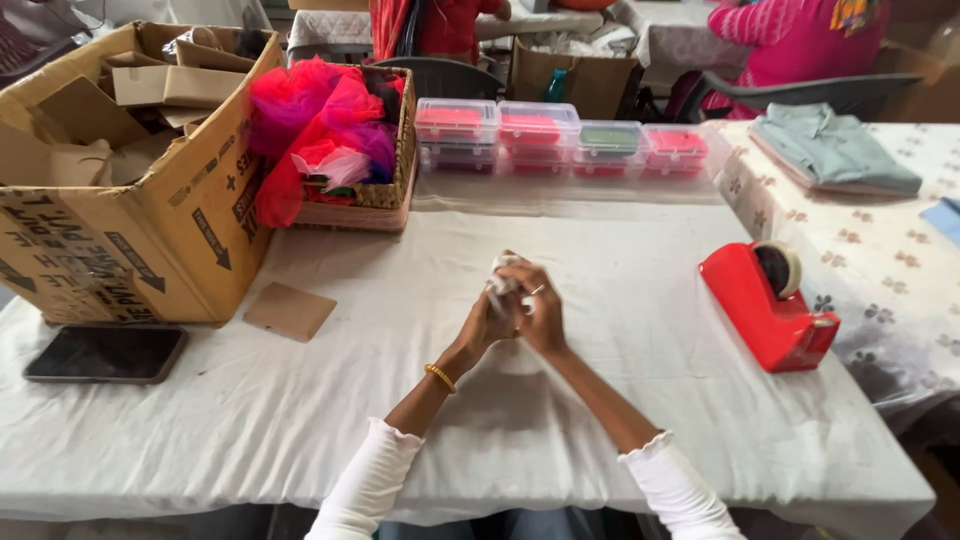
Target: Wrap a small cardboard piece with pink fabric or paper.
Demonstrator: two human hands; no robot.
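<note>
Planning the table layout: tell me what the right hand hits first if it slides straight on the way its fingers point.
The right hand points away from the person, toward the boxes. Bare cloth lies between, so probably the boxes first; depth is unclear.

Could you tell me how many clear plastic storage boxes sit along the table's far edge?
4 clear plastic boxes in a row: red-filled, red-filled, green-filled, red-filled. More may be stacked beneath.

Box: table's far-left corner
Basket: right of box
Cases: far edge
Dispenser: right edge
Phone: before box
</note>
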